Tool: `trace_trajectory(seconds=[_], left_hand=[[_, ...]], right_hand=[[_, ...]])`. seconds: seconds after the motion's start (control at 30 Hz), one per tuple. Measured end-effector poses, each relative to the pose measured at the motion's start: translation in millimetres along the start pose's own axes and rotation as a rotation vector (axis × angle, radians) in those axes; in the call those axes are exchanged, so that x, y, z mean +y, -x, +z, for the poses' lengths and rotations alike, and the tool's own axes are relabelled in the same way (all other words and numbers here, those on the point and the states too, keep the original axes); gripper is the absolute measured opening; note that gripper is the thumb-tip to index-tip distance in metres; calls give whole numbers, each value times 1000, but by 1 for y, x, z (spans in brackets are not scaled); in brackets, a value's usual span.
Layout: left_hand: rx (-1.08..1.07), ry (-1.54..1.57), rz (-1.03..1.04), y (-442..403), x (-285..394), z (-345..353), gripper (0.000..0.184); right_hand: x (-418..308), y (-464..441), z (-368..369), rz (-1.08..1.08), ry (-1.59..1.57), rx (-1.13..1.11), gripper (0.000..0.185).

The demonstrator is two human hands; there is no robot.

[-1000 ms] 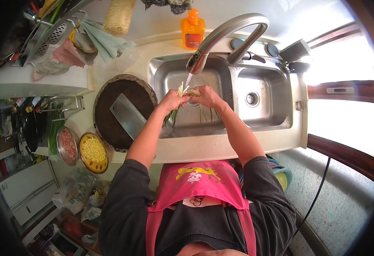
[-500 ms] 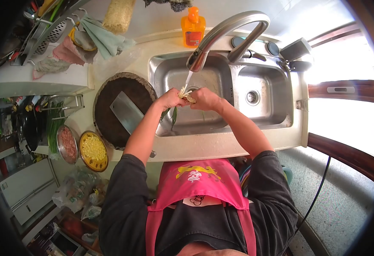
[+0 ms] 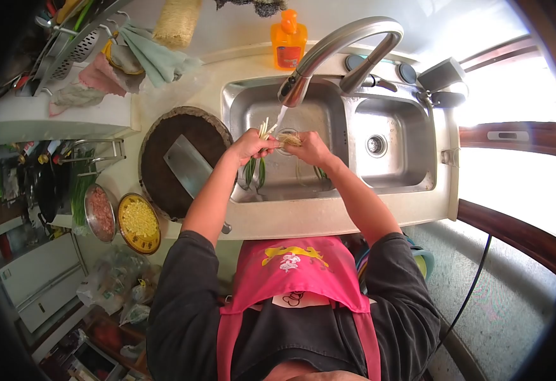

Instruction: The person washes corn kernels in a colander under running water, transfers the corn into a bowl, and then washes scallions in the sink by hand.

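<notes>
Over the larger sink basin (image 3: 240,190), my left hand (image 3: 249,145) is closed around a bunch of scallions (image 3: 265,129). Their white ends stick up past my fingers and the green leaves hang below. My right hand (image 3: 311,150), also closed, grips the pale, stringy root ends (image 3: 288,138) of more scallions, with green leaves trailing beneath it. Both hands are close together, near the stream of water (image 3: 282,115) from the faucet (image 3: 294,89). My fingers hide the middle of the stalks.
Left of the sink, a cleaver (image 3: 187,166) lies on a round wooden chopping board (image 3: 154,143). Beside it are a bowl of ground meat (image 3: 101,214) and a bowl of yellow pieces (image 3: 139,221). An orange soap bottle (image 3: 289,44) stands behind the sink.
My hands have drawn slightly apart, splitting the scallions between them. White ends now stand up at my left hand, and green leaves show below my right hand.
</notes>
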State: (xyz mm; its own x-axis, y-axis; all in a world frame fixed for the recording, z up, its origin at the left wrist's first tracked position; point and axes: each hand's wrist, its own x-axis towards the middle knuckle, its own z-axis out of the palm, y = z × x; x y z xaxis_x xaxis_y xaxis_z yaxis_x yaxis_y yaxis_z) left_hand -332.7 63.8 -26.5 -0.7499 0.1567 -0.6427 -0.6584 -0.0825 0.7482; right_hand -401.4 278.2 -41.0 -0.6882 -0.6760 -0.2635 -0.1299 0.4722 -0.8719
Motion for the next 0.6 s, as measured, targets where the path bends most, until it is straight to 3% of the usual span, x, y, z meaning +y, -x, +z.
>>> trace_trajectory(seconds=[0.23, 0.33, 0.47, 0.57, 0.6], left_hand=[[1, -134, 32, -1, 3, 7, 14], [-108, -113, 24, 3, 5, 1, 13], [-238, 102, 71, 6, -4, -14, 15], [-46, 308, 149, 9, -10, -7, 24], [4, 282, 205, 12, -9, 4, 36]], right_hand=[[-1, 2, 5, -196, 234, 70, 26], [-3, 5, 3, -186, 31, 1, 23], [-2, 6, -1, 74, -372, -112, 17], [-9, 3, -10, 233, -644, -62, 16], [-8, 2, -7, 262, -713, -42, 18]])
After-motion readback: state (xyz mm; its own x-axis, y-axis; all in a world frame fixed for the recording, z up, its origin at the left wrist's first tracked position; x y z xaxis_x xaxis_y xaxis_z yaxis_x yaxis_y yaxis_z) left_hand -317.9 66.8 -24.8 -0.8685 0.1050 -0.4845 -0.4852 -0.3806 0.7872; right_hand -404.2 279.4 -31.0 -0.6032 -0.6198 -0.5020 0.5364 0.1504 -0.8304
